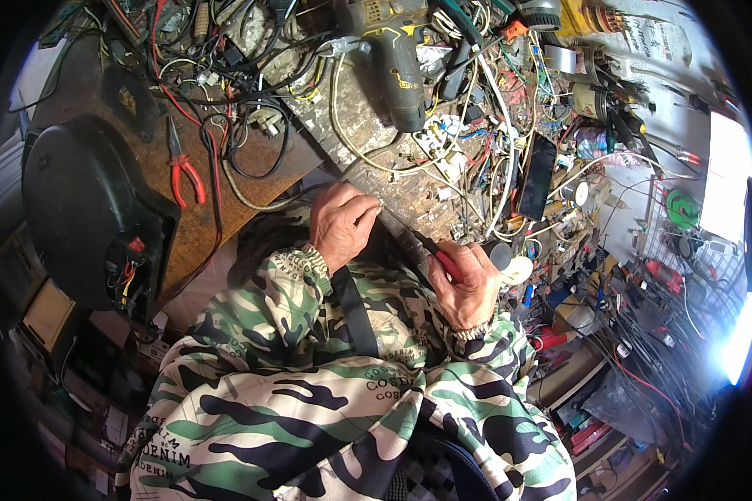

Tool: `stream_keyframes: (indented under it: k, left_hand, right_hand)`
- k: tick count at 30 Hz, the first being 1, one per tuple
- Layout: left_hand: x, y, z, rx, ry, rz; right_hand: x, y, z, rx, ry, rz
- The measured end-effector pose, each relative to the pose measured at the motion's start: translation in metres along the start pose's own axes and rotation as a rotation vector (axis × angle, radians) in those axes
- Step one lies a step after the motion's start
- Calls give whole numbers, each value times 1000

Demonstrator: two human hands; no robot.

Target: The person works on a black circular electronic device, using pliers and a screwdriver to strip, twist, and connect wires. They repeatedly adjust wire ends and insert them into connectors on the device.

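Observation:
My left hand [342, 225] is closed in a pinch near the bench's front edge, its thumb and forefinger pressed together. What lies between those fingertips is too small to make out. A grey cable [267, 206] runs up behind this hand. To the right and a little nearer, my right hand [466, 286] is wrapped round a tool with a red and black handle [448, 264]. Its dark front part points up and left toward my left fingertips; the exact kind of tool does not show. Red-handled pliers [185, 177] lie on the brown board at the left.
A yellow-black cordless drill [397, 75] lies on the bench beyond my hands. A large black housing [92, 213] stands at the left. Tangled wires [259, 125] cover the back left. A dark phone [537, 177] and cluttered parts fill the right. A lamp [739, 342] glows far right.

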State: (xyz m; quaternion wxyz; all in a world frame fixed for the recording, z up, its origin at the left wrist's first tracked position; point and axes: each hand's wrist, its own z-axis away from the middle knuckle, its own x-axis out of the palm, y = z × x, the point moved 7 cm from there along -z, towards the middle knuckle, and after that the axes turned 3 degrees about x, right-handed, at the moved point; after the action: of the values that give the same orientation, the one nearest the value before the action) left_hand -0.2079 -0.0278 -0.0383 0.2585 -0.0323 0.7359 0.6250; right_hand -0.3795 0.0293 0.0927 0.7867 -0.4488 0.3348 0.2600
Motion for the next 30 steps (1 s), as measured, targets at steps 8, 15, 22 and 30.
stream_keyframes:
  k: [8, 15, 22, 30]
  left_hand:
    - [-1, 0, 3, -4, -29, -46]
    - [-5, 11, -2, 3, 7, -43]
    - [-6, 7, 1, -31, -6, -57]
    - [-3, 8, -1, -12, -14, -82]
  right_hand:
    - [1, 14, -1, 8, 153, -135]
    - [72, 66, -25, 411, -95, -1408]
    - [103, 27, -42, 128, -4, -228]
    - [105, 31, -48, 222, -57, -284]
